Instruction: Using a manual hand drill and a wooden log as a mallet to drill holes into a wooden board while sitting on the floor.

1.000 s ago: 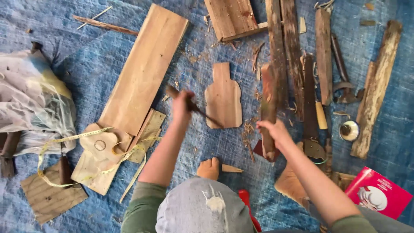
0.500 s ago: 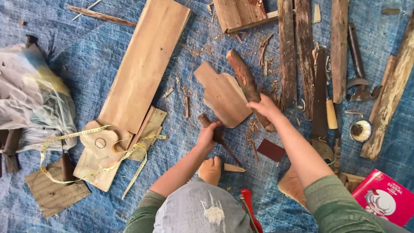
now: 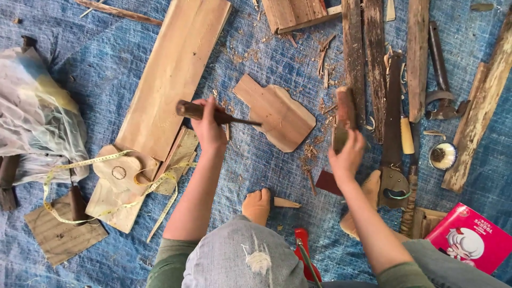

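Note:
My left hand (image 3: 208, 127) grips a chisel (image 3: 213, 114) with a dark wooden handle, its metal blade pointing right and touching the left edge of a flat cut-out wooden piece (image 3: 277, 113) that lies on the blue tarp (image 3: 106, 80). My right hand (image 3: 348, 157) holds a short brown wooden block (image 3: 344, 114) upright like a mallet, just right of that piece. Wood shavings lie scattered around the piece.
A long plank (image 3: 170, 80) lies left of my left hand, with a yellow tape measure (image 3: 106, 184) over smaller wood shapes. Planks, a handsaw (image 3: 393, 128), pincers (image 3: 440, 80) and a red box (image 3: 472, 237) sit at the right. A plastic sheet (image 3: 32, 122) lies far left.
My left hand has moved the chisel up and left, laying its blade against the wooden piece's left edge. My right hand has drawn the block away to the right of the piece.

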